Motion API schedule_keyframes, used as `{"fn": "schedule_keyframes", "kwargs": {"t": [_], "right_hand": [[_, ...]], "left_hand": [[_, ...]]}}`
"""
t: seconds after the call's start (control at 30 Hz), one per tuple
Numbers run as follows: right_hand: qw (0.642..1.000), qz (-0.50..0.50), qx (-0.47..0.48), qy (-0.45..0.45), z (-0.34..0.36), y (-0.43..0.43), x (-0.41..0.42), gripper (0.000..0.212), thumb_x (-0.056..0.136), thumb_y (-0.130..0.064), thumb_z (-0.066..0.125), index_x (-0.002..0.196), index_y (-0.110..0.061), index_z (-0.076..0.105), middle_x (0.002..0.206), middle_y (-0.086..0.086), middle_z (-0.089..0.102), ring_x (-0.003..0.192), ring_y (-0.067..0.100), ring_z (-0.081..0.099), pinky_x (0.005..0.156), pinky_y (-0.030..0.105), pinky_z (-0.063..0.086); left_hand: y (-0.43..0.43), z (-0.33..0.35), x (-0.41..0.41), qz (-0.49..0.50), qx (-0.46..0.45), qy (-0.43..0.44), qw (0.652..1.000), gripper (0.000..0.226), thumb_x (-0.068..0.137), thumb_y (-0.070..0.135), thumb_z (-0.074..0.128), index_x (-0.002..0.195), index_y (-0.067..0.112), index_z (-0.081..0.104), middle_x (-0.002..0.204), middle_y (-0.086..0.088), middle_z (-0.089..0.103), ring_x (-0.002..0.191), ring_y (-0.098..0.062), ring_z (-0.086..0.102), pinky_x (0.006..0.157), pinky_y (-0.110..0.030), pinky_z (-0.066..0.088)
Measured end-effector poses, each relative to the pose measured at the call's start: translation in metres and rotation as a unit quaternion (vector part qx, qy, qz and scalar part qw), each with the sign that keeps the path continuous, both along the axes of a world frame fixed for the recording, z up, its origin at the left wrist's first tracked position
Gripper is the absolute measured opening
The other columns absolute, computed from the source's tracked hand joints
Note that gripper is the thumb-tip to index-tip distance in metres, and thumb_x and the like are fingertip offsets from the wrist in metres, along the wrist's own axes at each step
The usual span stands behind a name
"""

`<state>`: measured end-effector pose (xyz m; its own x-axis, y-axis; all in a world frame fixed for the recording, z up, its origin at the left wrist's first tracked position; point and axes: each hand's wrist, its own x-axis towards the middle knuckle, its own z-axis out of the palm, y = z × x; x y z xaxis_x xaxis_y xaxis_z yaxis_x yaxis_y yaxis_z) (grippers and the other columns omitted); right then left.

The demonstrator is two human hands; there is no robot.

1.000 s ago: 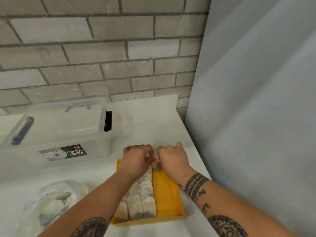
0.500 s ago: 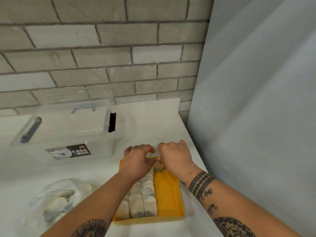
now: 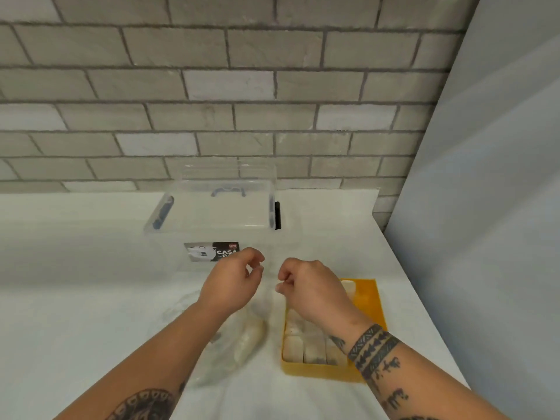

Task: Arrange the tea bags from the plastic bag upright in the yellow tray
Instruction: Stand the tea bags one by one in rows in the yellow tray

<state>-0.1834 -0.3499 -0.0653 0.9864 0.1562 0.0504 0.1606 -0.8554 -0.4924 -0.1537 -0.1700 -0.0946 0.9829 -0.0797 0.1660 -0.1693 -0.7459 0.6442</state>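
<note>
Tea bags stand upright in close rows along the left part of the yellow tray, whose right strip shows bare yellow; one more pale bag peeks out at the tray's far end, just past the right hand. Just left of the tray lies the clear plastic bag, with a few tea bags still lumped inside, and its thin film rises between the two hands. Both hands hang above the tabletop, the left hand left of the tray and the right over the tray's far left corner. Their fingers are curled in narrow, thumb to fingertip, each seemingly pinching an edge of the bag's mouth, though the film is faint. Beyond the tray, farther back and to the left, sits a clear storage box with dark clips, against the grey brick wall.
</note>
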Motion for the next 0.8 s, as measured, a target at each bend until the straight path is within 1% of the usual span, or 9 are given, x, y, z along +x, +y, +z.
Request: {"fn": "schedule_keyframes", "kwargs": {"t": [0.17, 0.3, 0.4, 0.47, 0.53, 0.6, 0.63, 0.7, 0.8], "right_hand": [[0.998, 0.042, 0.036, 0.033, -0.006, 0.067, -0.014, 0.015, 0.09, -0.032, 0.068, 0.105, -0.03, 0.07, 0.101, -0.007, 0.074, 0.096, 0.015, 0.067, 0.084, 0.028, 0.053], [0.994, 0.057, 0.061, 0.065, -0.02, 0.106, -0.018, 0.018, 0.09, -0.025, 0.066, 0.105, -0.029, 0.074, 0.103, -0.007, 0.074, 0.096, 0.012, 0.067, 0.087, 0.024, 0.053], [0.991, 0.081, 0.062, 0.089, -0.031, 0.13, -0.019, 0.023, 0.09, -0.016, 0.061, 0.104, -0.026, 0.076, 0.101, -0.005, 0.075, 0.094, 0.012, 0.068, 0.086, 0.024, 0.054], [0.988, 0.107, 0.027, 0.11, -0.04, 0.144, -0.019, 0.026, 0.089, -0.014, 0.06, 0.108, -0.022, 0.076, 0.107, 0.0, 0.074, 0.1, 0.017, 0.066, 0.09, 0.027, 0.053], [0.985, 0.113, -0.016, 0.132, -0.052, 0.154, -0.017, 0.028, 0.089, -0.016, 0.061, 0.114, -0.019, 0.073, 0.115, 0.004, 0.071, 0.108, 0.023, 0.064, 0.093, 0.028, 0.05], [0.985, 0.092, -0.04, 0.141, -0.064, 0.158, -0.015, 0.029, 0.089, -0.021, 0.061, 0.116, -0.019, 0.071, 0.117, 0.006, 0.069, 0.11, 0.026, 0.063, 0.093, 0.03, 0.048], [0.986, 0.079, -0.049, 0.141, -0.069, 0.16, -0.014, 0.03, 0.089, -0.025, 0.061, 0.117, -0.021, 0.07, 0.119, 0.006, 0.069, 0.111, 0.027, 0.062, 0.094, 0.031, 0.048], [0.987, 0.06, -0.057, 0.135, -0.076, 0.164, -0.013, 0.033, 0.09, -0.033, 0.059, 0.121, -0.025, 0.068, 0.121, 0.007, 0.068, 0.114, 0.028, 0.059, 0.097, 0.033, 0.048], [0.99, 0.046, -0.047, 0.128, -0.082, 0.172, -0.012, 0.031, 0.089, -0.039, 0.063, 0.117, -0.028, 0.067, 0.117, 0.003, 0.068, 0.113, 0.025, 0.057, 0.094, 0.033, 0.048]], "left_hand": [[0.076, 0.004, -0.023, 0.055, -0.016, 0.065, 0.996, 0.011, 0.091, 0.029, 0.066, 0.096, 0.039, 0.064, 0.08, 0.011, 0.07, 0.075, -0.003, 0.064, 0.065, -0.015, 0.045], [0.111, -0.006, -0.038, 0.029, 0.003, 0.131, 0.991, 0.013, 0.089, 0.026, 0.069, 0.085, 0.037, 0.065, 0.076, 0.008, 0.073, 0.069, -0.003, 0.065, 0.062, -0.018, 0.045], [0.126, -0.021, -0.046, 0.016, 0.027, 0.119, 0.992, 0.018, 0.087, 0.022, 0.068, 0.086, 0.039, 0.064, 0.081, 0.013, 0.073, 0.074, -0.002, 0.064, 0.067, -0.019, 0.046], [0.134, -0.033, -0.051, 0.024, 0.051, 0.082, 0.995, 0.024, 0.085, 0.018, 0.069, 0.096, 0.039, 0.067, 0.097, 0.016, 0.072, 0.09, -0.004, 0.062, 0.077, -0.022, 0.046], [0.141, -0.043, -0.055, 0.055, 0.148, 0.035, 0.987, 0.037, 0.079, 0.023, 0.076, 0.112, 0.037, 0.067, 0.127, 0.013, 0.062, 0.119, -0.018, 0.052, 0.091, -0.031, 0.045], [0.148, -0.048, -0.056, 0.087, 0.215, 0.075, 0.97, 0.053, 0.078, 0.034, 0.076, 0.128, 0.04, 0.058, 0.149, 0.008, 0.045, 0.134, -0.027, 0.039, 0.1, -0.041, 0.04], [0.15, -0.051, -0.055, 0.097, 0.209, 0.115, 0.966, 0.053, 0.081, 0.036, 0.072, 0.131, 0.04, 0.054, 0.149, 0.007, 0.046, 0.133, -0.027, 0.041, 0.101, -0.041, 0.04], [0.153, -0.06, -0.053, 0.093, 0.121, 0.173, 0.973, 0.044, 0.087, 0.03, 0.065, 0.128, 0.036, 0.051, 0.131, 0.007, 0.064, 0.118, -0.023, 0.059, 0.095, -0.038, 0.047], [0.152, -0.067, -0.056, 0.124, -0.012, 0.188, 0.974, 0.027, 0.093, 0.02, 0.057, 0.119, 0.028, 0.057, 0.106, 0.002, 0.073, 0.09, -0.021, 0.067, 0.074, -0.03, 0.053]]}}
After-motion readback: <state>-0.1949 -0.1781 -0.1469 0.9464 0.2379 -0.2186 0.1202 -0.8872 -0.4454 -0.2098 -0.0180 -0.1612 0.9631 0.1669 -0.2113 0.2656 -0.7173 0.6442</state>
